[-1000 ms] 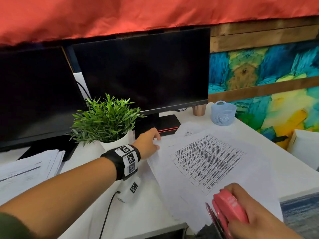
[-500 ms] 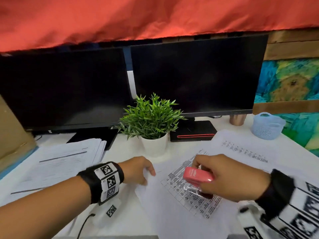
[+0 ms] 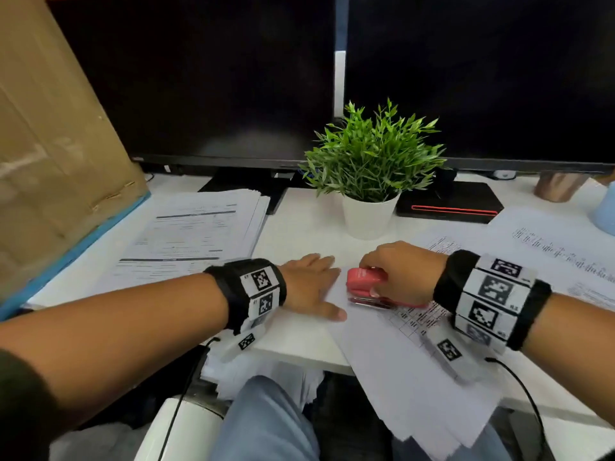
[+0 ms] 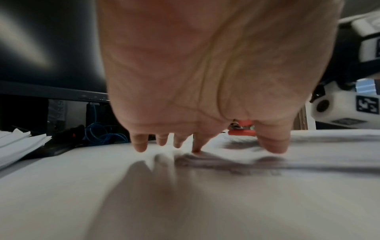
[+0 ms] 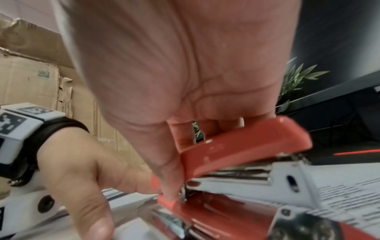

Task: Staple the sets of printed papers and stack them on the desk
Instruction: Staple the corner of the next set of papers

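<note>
The desk [image 3: 299, 227] carries two dark monitors [image 3: 213, 78] at the back, a cardboard sheet [image 3: 50, 144] leaning at the left, and a plant [image 3: 372, 161] in a white pot between the screens. A finished-looking stack [image 3: 199, 227] of printed sheets lies at the left, beside the left monitor's foot. More loose papers [image 3: 549, 247] lie at the right.

The set [image 3: 399, 367] being worked lies at the front edge, its lower part hanging off the desk. Its top-left corner sits between the two hands.

A second ago the stapler [image 3: 366, 284] was down off the desk edge in the right hand; half a second ago it hovered over the middle of the page. Now it sits at the set's corner, with the paper slid between its arms, as the right wrist view shows. The left hand [image 3: 309, 287] has moved from the far corner to just beside the stapler.

The left hand lies flat, fingers [image 4: 141, 142] spread, fingertips pressing the sheets down. The right hand [image 3: 402, 274] is wrapped over the stapler, fingers on top and thumb at the hinge end. The stapler's arms do not look fully squeezed together, so the staple is likely not yet driven; the press should come next, then the set goes to the stack
</note>
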The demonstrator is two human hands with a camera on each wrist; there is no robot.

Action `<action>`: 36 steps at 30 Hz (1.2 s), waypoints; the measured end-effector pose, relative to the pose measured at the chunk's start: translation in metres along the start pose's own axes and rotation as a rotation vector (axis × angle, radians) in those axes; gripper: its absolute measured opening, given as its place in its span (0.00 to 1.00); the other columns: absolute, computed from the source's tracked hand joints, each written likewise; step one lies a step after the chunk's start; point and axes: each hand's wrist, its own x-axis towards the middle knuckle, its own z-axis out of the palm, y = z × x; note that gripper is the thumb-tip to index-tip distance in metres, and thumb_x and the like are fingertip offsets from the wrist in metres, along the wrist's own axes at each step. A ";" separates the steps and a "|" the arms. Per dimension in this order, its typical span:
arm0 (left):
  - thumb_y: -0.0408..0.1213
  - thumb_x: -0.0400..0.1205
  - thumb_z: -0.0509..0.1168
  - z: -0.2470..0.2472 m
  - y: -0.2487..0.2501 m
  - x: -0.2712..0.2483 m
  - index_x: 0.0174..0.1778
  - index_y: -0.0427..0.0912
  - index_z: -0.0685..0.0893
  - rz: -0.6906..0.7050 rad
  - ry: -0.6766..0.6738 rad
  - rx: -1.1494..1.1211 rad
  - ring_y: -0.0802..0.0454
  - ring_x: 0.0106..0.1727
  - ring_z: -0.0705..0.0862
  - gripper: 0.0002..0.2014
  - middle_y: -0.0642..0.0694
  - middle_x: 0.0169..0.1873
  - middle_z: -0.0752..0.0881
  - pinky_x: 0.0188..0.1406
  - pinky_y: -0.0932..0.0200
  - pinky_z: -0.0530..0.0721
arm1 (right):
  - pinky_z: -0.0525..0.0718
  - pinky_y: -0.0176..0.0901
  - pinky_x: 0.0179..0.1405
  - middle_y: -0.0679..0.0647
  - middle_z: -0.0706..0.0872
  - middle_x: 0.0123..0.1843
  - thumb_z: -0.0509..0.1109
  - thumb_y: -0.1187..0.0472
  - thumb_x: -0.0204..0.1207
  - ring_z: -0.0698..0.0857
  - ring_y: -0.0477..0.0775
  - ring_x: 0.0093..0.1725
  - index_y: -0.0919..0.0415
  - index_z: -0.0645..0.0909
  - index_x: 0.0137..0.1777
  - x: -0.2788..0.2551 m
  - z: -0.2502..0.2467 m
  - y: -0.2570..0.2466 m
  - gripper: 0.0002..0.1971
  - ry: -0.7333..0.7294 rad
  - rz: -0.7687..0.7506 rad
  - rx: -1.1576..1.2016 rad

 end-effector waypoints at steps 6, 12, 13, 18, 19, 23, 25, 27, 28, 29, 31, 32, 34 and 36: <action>0.76 0.75 0.52 0.016 -0.003 0.009 0.83 0.46 0.28 -0.018 -0.015 -0.010 0.47 0.84 0.29 0.55 0.50 0.83 0.27 0.83 0.36 0.38 | 0.75 0.43 0.47 0.54 0.86 0.53 0.64 0.61 0.78 0.82 0.58 0.54 0.58 0.82 0.60 0.015 0.008 -0.012 0.13 -0.056 0.007 -0.035; 0.82 0.67 0.54 0.017 -0.008 0.011 0.81 0.61 0.27 -0.097 -0.053 -0.054 0.44 0.81 0.23 0.58 0.54 0.81 0.24 0.81 0.32 0.33 | 0.80 0.45 0.44 0.52 0.85 0.46 0.66 0.58 0.77 0.82 0.56 0.45 0.59 0.82 0.56 0.028 0.006 -0.027 0.10 -0.084 -0.025 -0.039; 0.82 0.67 0.54 0.017 -0.007 0.011 0.81 0.62 0.27 -0.105 -0.053 -0.057 0.44 0.81 0.23 0.58 0.54 0.81 0.24 0.80 0.32 0.34 | 0.82 0.46 0.46 0.54 0.86 0.48 0.66 0.58 0.76 0.83 0.56 0.46 0.59 0.83 0.56 0.029 0.005 -0.028 0.11 -0.088 -0.028 -0.037; 0.83 0.66 0.54 0.019 -0.008 0.012 0.81 0.64 0.28 -0.121 -0.051 -0.070 0.43 0.81 0.23 0.57 0.54 0.81 0.23 0.80 0.31 0.34 | 0.84 0.48 0.45 0.54 0.87 0.46 0.70 0.59 0.74 0.84 0.56 0.44 0.58 0.84 0.57 0.032 0.004 -0.026 0.12 -0.099 -0.035 0.005; 0.83 0.66 0.53 0.019 -0.008 0.013 0.81 0.65 0.28 -0.122 -0.055 -0.067 0.43 0.81 0.23 0.57 0.54 0.81 0.23 0.80 0.32 0.33 | 0.84 0.48 0.45 0.53 0.87 0.45 0.70 0.60 0.73 0.84 0.56 0.45 0.58 0.85 0.57 0.033 0.006 -0.026 0.13 -0.086 -0.051 0.016; 0.83 0.66 0.53 0.017 -0.007 0.012 0.81 0.66 0.30 -0.125 -0.075 -0.045 0.43 0.81 0.23 0.55 0.53 0.81 0.23 0.80 0.32 0.33 | 0.79 0.47 0.43 0.51 0.79 0.41 0.68 0.62 0.73 0.80 0.56 0.45 0.59 0.82 0.55 0.033 0.015 -0.025 0.10 -0.040 -0.122 0.002; 0.83 0.67 0.53 0.016 -0.006 0.012 0.81 0.67 0.30 -0.130 -0.084 -0.037 0.42 0.81 0.23 0.54 0.52 0.81 0.23 0.81 0.32 0.34 | 0.83 0.50 0.47 0.52 0.83 0.44 0.69 0.61 0.73 0.83 0.56 0.46 0.58 0.83 0.57 0.034 0.017 -0.022 0.13 -0.029 -0.101 0.042; 0.83 0.66 0.52 0.014 -0.006 0.012 0.80 0.67 0.29 -0.135 -0.090 -0.028 0.41 0.81 0.24 0.55 0.52 0.81 0.23 0.81 0.32 0.35 | 0.85 0.49 0.46 0.51 0.87 0.45 0.71 0.58 0.71 0.84 0.54 0.44 0.56 0.85 0.58 0.034 0.017 -0.020 0.14 -0.025 -0.057 0.091; 0.84 0.65 0.51 0.013 -0.006 0.011 0.80 0.67 0.29 -0.137 -0.095 -0.024 0.41 0.81 0.24 0.55 0.52 0.81 0.23 0.81 0.32 0.35 | 0.84 0.46 0.43 0.51 0.87 0.43 0.73 0.56 0.71 0.84 0.53 0.42 0.56 0.86 0.57 0.035 0.018 -0.020 0.14 -0.028 -0.038 0.107; 0.84 0.64 0.51 0.013 -0.007 0.011 0.80 0.67 0.28 -0.139 -0.102 -0.022 0.41 0.81 0.24 0.56 0.53 0.80 0.22 0.81 0.32 0.35 | 0.83 0.44 0.41 0.50 0.86 0.40 0.74 0.53 0.71 0.83 0.52 0.40 0.56 0.86 0.54 0.035 0.019 -0.021 0.13 -0.039 -0.025 0.119; 0.85 0.64 0.50 0.012 -0.007 0.010 0.79 0.66 0.26 -0.143 -0.113 -0.014 0.41 0.81 0.24 0.56 0.53 0.80 0.22 0.81 0.32 0.36 | 0.82 0.43 0.40 0.52 0.87 0.40 0.75 0.46 0.72 0.84 0.53 0.40 0.59 0.86 0.50 0.037 0.022 -0.026 0.17 -0.074 -0.007 0.130; 0.85 0.64 0.49 0.011 -0.007 0.009 0.79 0.65 0.26 -0.143 -0.115 -0.009 0.41 0.81 0.24 0.56 0.53 0.80 0.22 0.81 0.32 0.37 | 0.82 0.44 0.42 0.54 0.87 0.43 0.74 0.44 0.72 0.84 0.54 0.42 0.60 0.85 0.50 0.039 0.023 -0.027 0.18 -0.093 0.002 0.123; 0.84 0.65 0.48 0.012 -0.004 0.007 0.79 0.64 0.26 -0.145 -0.110 -0.006 0.41 0.81 0.24 0.56 0.52 0.80 0.22 0.82 0.33 0.37 | 0.82 0.46 0.47 0.56 0.87 0.47 0.72 0.44 0.74 0.85 0.56 0.47 0.62 0.83 0.51 0.042 0.024 -0.030 0.20 -0.133 0.028 0.103; 0.84 0.67 0.48 0.013 -0.002 0.005 0.81 0.62 0.29 -0.151 -0.104 -0.003 0.41 0.81 0.24 0.55 0.51 0.80 0.22 0.82 0.33 0.36 | 0.82 0.47 0.49 0.55 0.86 0.50 0.71 0.44 0.75 0.84 0.56 0.50 0.63 0.81 0.55 0.042 0.023 -0.033 0.21 -0.164 0.039 0.089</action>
